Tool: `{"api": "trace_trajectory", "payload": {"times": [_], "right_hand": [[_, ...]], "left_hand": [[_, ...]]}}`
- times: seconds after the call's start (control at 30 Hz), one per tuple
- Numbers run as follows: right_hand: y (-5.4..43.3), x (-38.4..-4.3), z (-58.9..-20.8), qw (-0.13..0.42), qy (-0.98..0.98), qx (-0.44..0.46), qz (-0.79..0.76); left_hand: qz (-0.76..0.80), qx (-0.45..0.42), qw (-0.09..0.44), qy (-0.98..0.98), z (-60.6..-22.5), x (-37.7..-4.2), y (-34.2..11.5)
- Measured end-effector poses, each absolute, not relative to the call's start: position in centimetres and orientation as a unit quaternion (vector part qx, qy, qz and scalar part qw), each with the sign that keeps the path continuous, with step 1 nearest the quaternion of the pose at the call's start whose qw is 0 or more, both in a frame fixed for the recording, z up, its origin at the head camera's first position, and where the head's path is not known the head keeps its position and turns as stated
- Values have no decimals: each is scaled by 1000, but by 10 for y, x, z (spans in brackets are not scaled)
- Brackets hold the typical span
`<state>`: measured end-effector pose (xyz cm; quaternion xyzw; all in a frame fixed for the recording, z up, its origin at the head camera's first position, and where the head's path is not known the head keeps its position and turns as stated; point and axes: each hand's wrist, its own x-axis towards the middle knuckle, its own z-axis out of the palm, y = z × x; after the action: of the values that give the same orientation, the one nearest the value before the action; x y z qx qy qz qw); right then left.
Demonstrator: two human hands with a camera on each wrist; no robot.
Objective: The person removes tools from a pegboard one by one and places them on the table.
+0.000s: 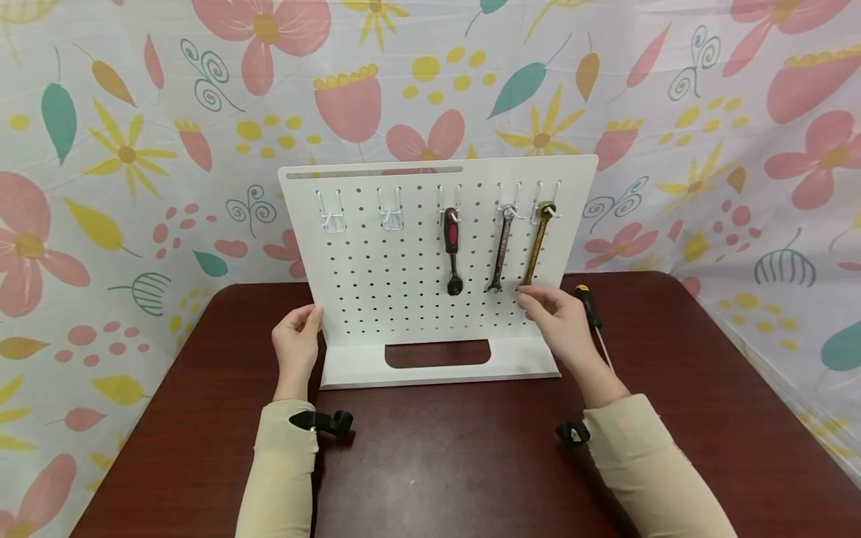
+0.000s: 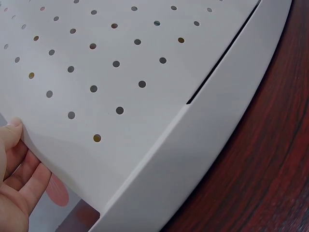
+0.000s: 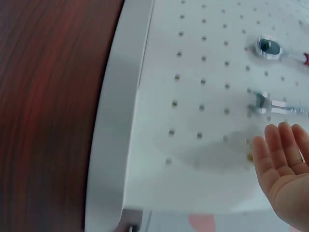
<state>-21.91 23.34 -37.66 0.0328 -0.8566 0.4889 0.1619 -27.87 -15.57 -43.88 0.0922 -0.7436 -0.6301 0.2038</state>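
Note:
A white pegboard stand point(image 1: 403, 314) stands upright on the table. My left hand point(image 1: 297, 340) grips its left edge, with the thumb point(image 2: 14, 126) on the front face and the other fingers behind. My right hand point(image 1: 561, 325) is at the lower end of a brass-coloured wrench point(image 1: 537, 246) hanging from the rightmost hook. Its fingers look straight in the right wrist view; the thumb and any contact with the wrench are hidden there. Beside it hang a silver combination wrench point(image 1: 501, 250) and a ratchet wrench point(image 1: 452, 250) with a red and black handle.
Two more white hooks point(image 1: 332, 217) are on the board's left half. A screwdriver point(image 1: 588, 306) with a black and yellow handle lies right of the board, partly behind my right hand. The dark red table point(image 1: 430, 463) runs toward me; a floral cloth point(image 1: 430, 75) hangs behind.

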Motion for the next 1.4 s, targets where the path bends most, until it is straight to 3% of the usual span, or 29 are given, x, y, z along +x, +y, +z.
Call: {"api": "trace_trajectory", "payload": {"times": [0.6,1.0,1.4], "right_hand": [[167,-238,-365,133,-797,82,584],[146,-250,-356,136,-789,116,588],[132,-254,-352,99,-774,107,616]], "left_hand": [[-630,96,206,-743,-440,-280,-158],[-638,93,203,-737,-438,-280,-156],[-633,97,203,-740,-439,-280,-156]]}}
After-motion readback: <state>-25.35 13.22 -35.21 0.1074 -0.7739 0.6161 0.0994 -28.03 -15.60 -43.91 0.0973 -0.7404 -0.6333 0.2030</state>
